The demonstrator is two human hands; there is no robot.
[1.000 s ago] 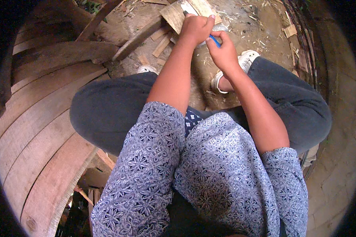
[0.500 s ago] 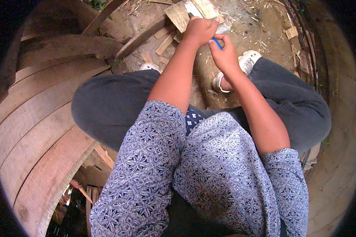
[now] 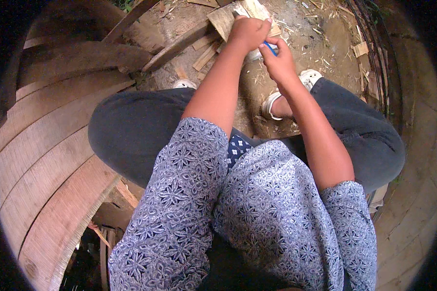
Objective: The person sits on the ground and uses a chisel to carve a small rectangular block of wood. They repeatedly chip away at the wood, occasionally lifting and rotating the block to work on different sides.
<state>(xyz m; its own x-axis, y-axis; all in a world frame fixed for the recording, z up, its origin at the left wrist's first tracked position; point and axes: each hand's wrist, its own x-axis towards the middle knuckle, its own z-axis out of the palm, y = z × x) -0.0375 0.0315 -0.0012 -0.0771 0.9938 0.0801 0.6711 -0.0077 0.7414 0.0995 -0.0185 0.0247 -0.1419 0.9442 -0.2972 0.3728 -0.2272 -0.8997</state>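
I sit with my knees apart in dark trousers and a blue patterned top. Both arms reach forward to the top of the view. My left hand (image 3: 247, 31) is closed over a pale, flat piece of wood (image 3: 223, 19) lying on the dirt ground. My right hand (image 3: 278, 60) sits just to its right, fingers curled around a thin blue-handled tool (image 3: 270, 48) whose tip is hidden between the hands. The two hands touch or nearly touch. A white shoe (image 3: 310, 77) shows below my right hand.
Wide curved wooden planks (image 3: 48, 160) fill the left side. A long wooden stick (image 3: 177, 46) lies across the ground toward the pale wood. Chips and small offcuts (image 3: 360, 48) litter the dirt. Dark wire mesh (image 3: 376, 63) and more planks stand at the right.
The view has shifted slightly, so the hands and the pale wood sit nearer the top edge. Both hands keep their hold and stay pressed together over the wood.
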